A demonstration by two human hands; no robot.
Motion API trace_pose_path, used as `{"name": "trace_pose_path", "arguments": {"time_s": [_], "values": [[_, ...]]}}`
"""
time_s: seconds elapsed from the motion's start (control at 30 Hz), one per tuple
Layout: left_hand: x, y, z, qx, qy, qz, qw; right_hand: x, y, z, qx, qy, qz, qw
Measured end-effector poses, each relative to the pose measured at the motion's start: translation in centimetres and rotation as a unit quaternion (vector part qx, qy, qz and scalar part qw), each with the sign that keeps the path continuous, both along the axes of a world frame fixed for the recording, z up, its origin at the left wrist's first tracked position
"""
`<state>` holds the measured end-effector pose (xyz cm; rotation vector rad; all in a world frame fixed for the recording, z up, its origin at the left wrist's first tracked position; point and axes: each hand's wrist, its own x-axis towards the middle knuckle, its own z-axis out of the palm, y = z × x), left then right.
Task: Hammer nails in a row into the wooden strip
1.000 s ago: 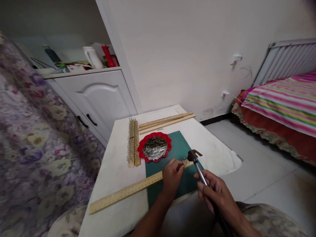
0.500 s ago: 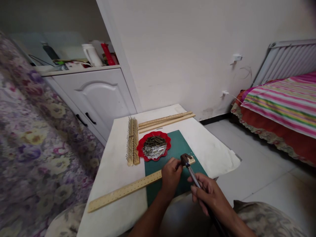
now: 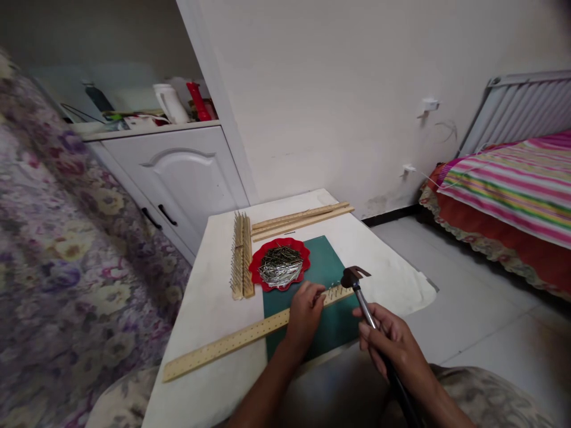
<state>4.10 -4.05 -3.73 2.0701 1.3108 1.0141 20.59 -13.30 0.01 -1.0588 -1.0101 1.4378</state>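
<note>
A long wooden strip with rows of holes (image 3: 232, 342) lies slantwise across a green mat (image 3: 328, 261) on the white table (image 3: 214, 309). Several nails stand in its right end. My left hand (image 3: 306, 312) rests on the strip, fingers pinched near the nails; whether a nail is between them is too small to make out. My right hand (image 3: 392, 345) is closed on the handle of a small hammer (image 3: 354, 278), whose head hovers just above the strip's right end. A red scalloped dish (image 3: 279, 264) full of nails sits behind my left hand.
Two nail-studded strips (image 3: 241, 255) lie left of the dish and plain wooden strips (image 3: 301, 217) at the table's far edge. A flowered sofa (image 3: 66, 238) runs along the left, a white cabinet (image 3: 178, 172) behind, a striped bed (image 3: 513, 196) at right.
The hammer head came down onto the strip's right end half a second ago and is raised again now. My left hand has slid slightly left along the strip.
</note>
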Motion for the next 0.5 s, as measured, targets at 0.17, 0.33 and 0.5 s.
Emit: {"name": "trace_pose_path", "arguments": {"time_s": [0.17, 0.33, 0.5], "values": [[0.7, 0.9, -0.2, 0.008, 0.031, -0.017, 0.999, -0.1, 0.1, -0.4, 0.002, 0.002, 0.003, 1.000], [0.9, 1.1, -0.5, 0.008, 0.040, -0.013, 0.999, -0.5, 0.0, -0.9, 0.001, -0.001, 0.027, 1.000], [0.9, 1.1, -0.5, 0.006, 0.027, -0.009, 1.000, -1.1, 0.4, -1.0, -0.003, 0.002, 0.035, 0.999]]}}
